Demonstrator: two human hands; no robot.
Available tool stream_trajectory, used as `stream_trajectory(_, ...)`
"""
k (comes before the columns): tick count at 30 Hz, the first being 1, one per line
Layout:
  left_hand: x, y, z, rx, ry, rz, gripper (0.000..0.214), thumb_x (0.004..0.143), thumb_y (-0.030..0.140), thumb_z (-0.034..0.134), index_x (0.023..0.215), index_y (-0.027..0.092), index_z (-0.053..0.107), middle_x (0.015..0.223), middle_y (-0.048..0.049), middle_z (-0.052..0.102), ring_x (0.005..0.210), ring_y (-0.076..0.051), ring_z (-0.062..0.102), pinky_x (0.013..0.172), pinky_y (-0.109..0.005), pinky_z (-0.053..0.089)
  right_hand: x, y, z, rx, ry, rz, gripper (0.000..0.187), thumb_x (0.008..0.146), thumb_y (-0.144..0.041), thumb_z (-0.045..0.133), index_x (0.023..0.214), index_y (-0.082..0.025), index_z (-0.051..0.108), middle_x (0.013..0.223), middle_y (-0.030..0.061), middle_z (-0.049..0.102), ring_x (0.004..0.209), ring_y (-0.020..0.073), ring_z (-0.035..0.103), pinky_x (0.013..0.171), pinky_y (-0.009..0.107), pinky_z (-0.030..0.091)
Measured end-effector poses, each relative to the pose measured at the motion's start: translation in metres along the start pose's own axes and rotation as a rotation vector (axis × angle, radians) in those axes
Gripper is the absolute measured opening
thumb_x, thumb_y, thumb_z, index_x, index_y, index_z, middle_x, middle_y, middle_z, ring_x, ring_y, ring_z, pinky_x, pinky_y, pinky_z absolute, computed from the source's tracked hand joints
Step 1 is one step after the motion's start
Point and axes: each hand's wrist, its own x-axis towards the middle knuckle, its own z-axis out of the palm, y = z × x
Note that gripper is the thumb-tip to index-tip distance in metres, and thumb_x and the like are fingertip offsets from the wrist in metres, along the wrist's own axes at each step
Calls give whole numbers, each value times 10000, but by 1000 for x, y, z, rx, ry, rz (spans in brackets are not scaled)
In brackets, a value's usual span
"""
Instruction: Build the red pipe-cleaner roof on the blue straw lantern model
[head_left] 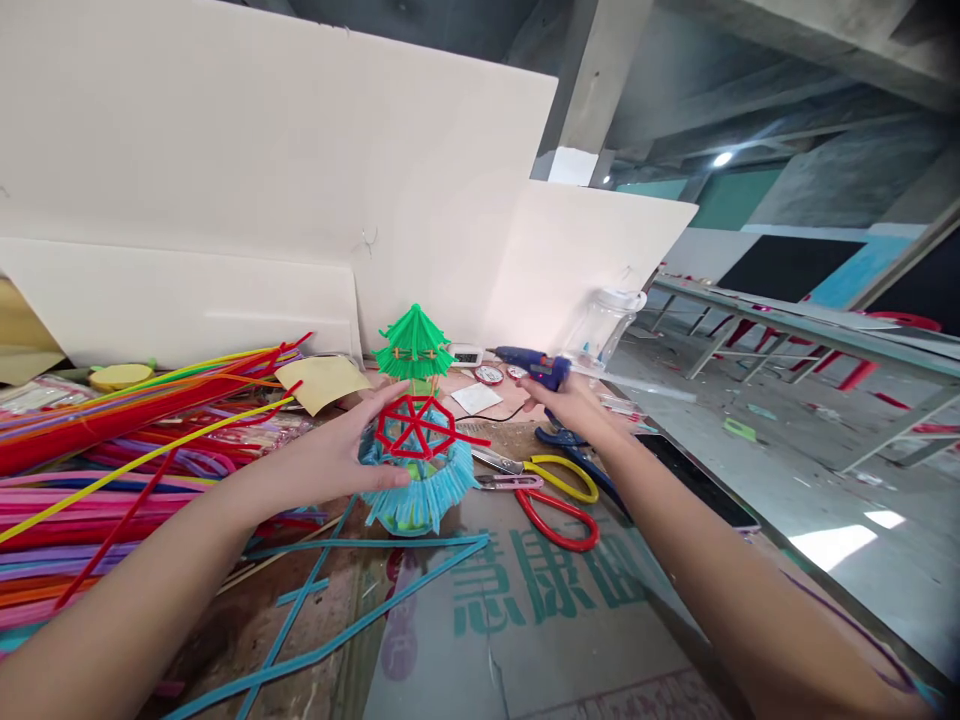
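A small pagoda model made of fuzzy pipe cleaners stands upright on the work surface, with a green tiered roof (415,345) and a blue fringed lower tier (420,500). In front of its middle is a red wheel-shaped pipe-cleaner frame (415,428) with spokes and one stem sticking out to the right. My left hand (364,450) is around the model's left side, thumb on the blue tier and fingers reaching up behind the red frame. A blue hot glue gun (534,366) is in my right hand (571,402), its nozzle pointing left, a clear glue stick (652,387) out of its back.
Scissors with red and yellow handles (562,485), thread snips (517,482) and dark blue pliers (570,440) lie right of the model. Bundled pipe cleaners (150,440) fill the left. A phone (697,480), clear jug (607,325) and white boards (262,150) stand or lie around.
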Motion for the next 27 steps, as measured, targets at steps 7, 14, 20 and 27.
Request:
stream_trajectory(7,1,19,-19,144,223,200,430,935,519,516,1291,310,635,1422,-64,553,1360,-286,454,1115,-446,387,-38,-60,-42,380,-16,-165,369,886,-498,609,1006,-158,685,857,75,740,758,189,694,738,310,537)
stream_trajectory(14,15,73,7,492,272,291,444,850,569,637,1149,246,695,1054,-79,654,1046,-287,580,947,-461,464,-48,-63,-43,465,50,-149,373,849,-524,660,944,-167,708,873,80,749,825,223,708,798,367,565)
stream_trajectory(20,20,80,32,646,313,329,273,973,355,483,1017,166,676,995,-109,675,977,-277,611,883,-431,474,-62,-59,-44,463,-21,-148,354,831,-525,680,954,-195,719,937,67,748,848,224,702,790,353,567)
stream_trajectory(27,17,67,13,286,314,193,369,993,403,404,872,221,701,889,-34,720,882,-215,654,771,-327,492,-65,-55,-56,344,-116,-317,452,828,-644,611,773,-207,713,800,50,728,764,214,675,751,348,554)
